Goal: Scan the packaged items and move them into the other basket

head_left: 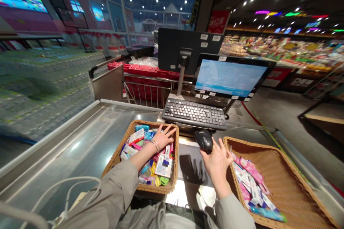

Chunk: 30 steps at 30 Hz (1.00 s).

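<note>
My left hand [163, 137] lies with fingers spread on top of several small colourful packets in a wicker basket [172, 182] in front of me. A bracelet sits on that wrist. My right hand [216, 159] is raised between the two baskets, fingers spread, holding a black handheld scanner [203, 139] against the thumb side. To the right stands a second wicker basket [287, 182] with several pink and white packets [251, 182] along its left side.
A black keyboard [195, 113] and a lit till screen [231, 77] stand behind the baskets, with a second monitor's back [185, 48]. The steel counter [80, 143] stretches left. Red shopping baskets [145, 69] and a metal rail lie beyond. White cables [67, 189] run at lower left.
</note>
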Available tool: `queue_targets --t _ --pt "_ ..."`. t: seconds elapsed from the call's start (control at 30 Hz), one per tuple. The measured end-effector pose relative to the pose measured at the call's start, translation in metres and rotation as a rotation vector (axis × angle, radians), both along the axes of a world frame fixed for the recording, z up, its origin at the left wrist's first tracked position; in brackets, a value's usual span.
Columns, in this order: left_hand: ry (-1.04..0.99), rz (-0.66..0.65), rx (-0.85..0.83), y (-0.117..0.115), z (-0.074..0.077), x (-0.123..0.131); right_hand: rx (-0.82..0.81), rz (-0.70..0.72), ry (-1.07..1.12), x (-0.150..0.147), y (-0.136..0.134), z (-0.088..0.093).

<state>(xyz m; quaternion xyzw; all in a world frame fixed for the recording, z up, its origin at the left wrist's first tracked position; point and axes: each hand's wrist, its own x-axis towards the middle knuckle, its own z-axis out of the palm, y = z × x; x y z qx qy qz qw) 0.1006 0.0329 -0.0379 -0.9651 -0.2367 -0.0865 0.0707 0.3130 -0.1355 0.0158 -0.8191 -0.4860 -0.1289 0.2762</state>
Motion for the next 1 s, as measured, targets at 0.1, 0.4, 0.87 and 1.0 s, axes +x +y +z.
queue_targets --t 0.1,0.4,0.87,1.0 --pt "-0.014 -0.003 0.013 -0.002 0.004 -0.004 0.020 0.021 0.006 -0.001 0.003 -0.001" --pt "-0.221 -0.056 -0.028 -0.020 0.032 -0.028 0.046 0.076 0.035 -0.008 0.010 -0.001" --pt "-0.067 0.448 -0.073 -0.040 0.014 -0.075 0.050 0.158 0.046 -0.022 0.009 0.001" --pt "-0.038 0.450 -0.124 -0.036 0.012 -0.081 0.048 0.169 0.055 -0.022 0.007 0.001"
